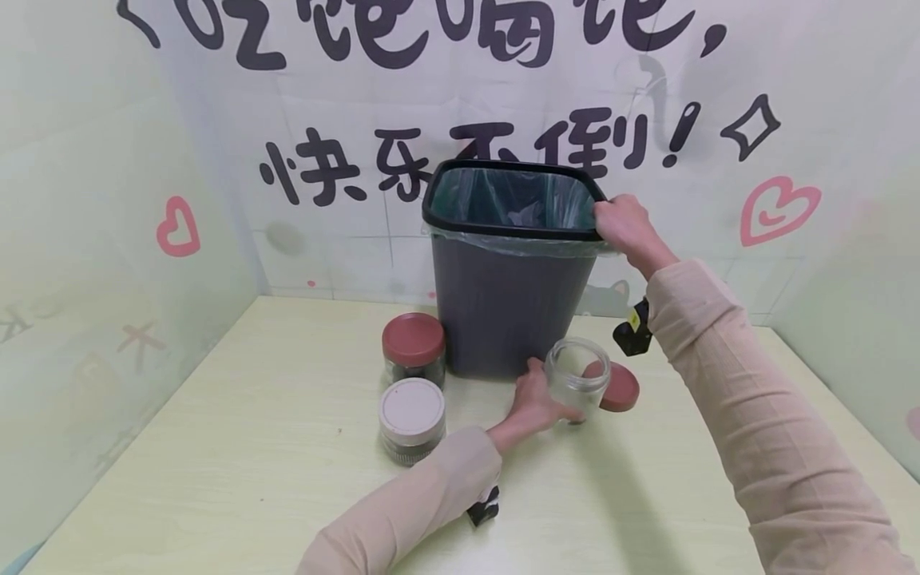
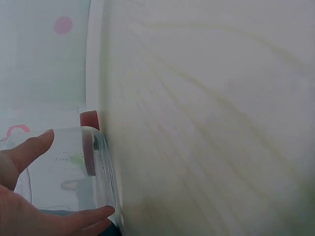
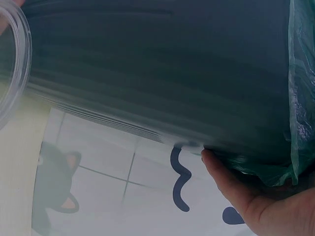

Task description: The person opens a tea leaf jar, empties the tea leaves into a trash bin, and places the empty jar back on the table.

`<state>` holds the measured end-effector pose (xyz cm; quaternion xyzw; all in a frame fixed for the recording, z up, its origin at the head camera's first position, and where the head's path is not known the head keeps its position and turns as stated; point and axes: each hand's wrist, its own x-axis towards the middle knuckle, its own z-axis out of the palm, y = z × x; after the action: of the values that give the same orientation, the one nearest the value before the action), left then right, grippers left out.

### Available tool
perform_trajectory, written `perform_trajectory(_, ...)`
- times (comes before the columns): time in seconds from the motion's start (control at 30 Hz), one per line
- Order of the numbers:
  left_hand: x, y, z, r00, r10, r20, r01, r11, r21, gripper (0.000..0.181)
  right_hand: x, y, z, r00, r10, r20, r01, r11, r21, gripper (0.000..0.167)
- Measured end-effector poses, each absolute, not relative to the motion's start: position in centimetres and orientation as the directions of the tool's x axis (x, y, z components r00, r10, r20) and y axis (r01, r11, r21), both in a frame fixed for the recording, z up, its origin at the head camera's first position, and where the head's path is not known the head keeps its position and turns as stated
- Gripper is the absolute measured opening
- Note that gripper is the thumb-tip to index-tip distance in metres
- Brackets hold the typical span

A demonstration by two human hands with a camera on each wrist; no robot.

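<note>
An open glass jar (image 1: pixel 577 385) stands on the table at the bin's front right corner. My left hand (image 1: pixel 533 406) holds it from the left, thumb on the near side and fingers on the far side. In the left wrist view, the left hand (image 2: pixel 34 214) has thumb and fingers on opposite sides of the clear jar (image 2: pixel 61 169). My right hand (image 1: pixel 632 230) grips the right rim of the dark bin (image 1: pixel 506 307), which has a translucent liner. The right wrist view shows the right hand (image 3: pixel 266 206) at the lined rim, beside the bin's wall (image 3: pixel 147 73).
A red-lidded jar (image 1: pixel 413 339) stands left of the bin, with a white-lidded jar (image 1: pixel 412 411) in front of it. A loose red lid (image 1: pixel 622 390) lies right of the glass jar. Printed walls (image 1: pixel 345 263) enclose the table (image 1: pixel 287 455) at the back and sides.
</note>
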<state>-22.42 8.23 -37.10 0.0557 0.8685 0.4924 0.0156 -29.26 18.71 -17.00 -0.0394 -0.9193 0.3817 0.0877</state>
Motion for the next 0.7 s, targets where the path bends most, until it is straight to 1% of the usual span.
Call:
perform_trajectory(0.2,-22.65,8.74,-37.04,-0.994,0.099,0.043,0.089,0.532,0.842,0.077,-29.32,18.72,-16.91,-0.981,0.139,0.133,0.004,0.708,-0.706,0.020)
perform_trajectory(0.4,-22.69,9.18,-37.04,-0.998,0.066,0.022,0.055,0.546,0.836,0.075,-29.35,18.73,-16.90,-0.980,0.143,0.139,0.003,0.708,-0.706,0.020)
perform_trajectory(0.53,-22.71,9.20,-37.08,-0.997,0.071,0.008,0.047,0.568,0.821,0.073,-29.32,18.69,-16.93,-0.982,0.145,0.123,0.015,0.703,-0.711,0.025)
perform_trajectory(0.7,-22.72,8.77,-36.89,-0.992,0.126,-0.009,0.067,0.585,0.808,0.075,-29.37,18.78,-17.06,-0.984,0.140,0.106,0.021,0.695,-0.719,0.034)
